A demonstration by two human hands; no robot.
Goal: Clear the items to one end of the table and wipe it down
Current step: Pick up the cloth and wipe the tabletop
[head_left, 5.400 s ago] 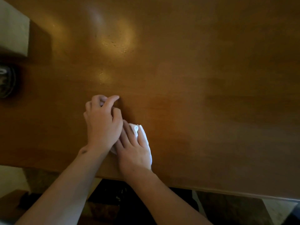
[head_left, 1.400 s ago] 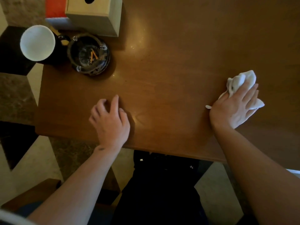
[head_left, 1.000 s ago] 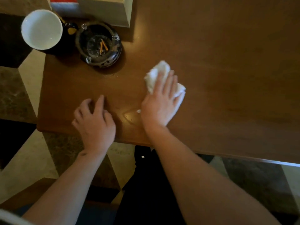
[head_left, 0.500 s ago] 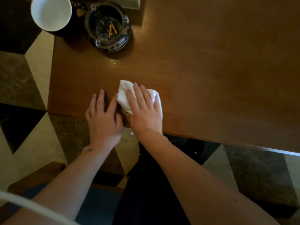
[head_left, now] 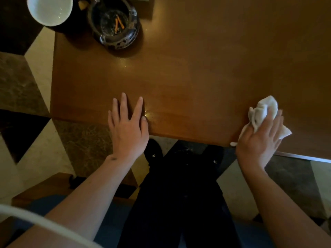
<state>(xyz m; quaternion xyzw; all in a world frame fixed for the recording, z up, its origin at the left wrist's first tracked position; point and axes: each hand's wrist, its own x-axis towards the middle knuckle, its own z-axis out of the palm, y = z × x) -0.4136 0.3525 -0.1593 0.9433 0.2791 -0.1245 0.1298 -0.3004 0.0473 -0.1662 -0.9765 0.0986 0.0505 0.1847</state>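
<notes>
While left hand (head_left: 128,127) lies flat on table (head_left: 197,77), right hand (head_left: 259,142) presses cloth (head_left: 265,108).

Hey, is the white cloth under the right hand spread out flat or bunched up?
Bunched up. The white cloth sits in a wrinkled lump, pressed by the open right hand at the brown wooden table's near edge.

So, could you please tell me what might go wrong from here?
A sweep of the cloth towards the left end could knock the ashtray or the cup, which sits at the table corner. The right hand works at the near edge, so specks beside the left hand may get pushed onto the floor.
</notes>
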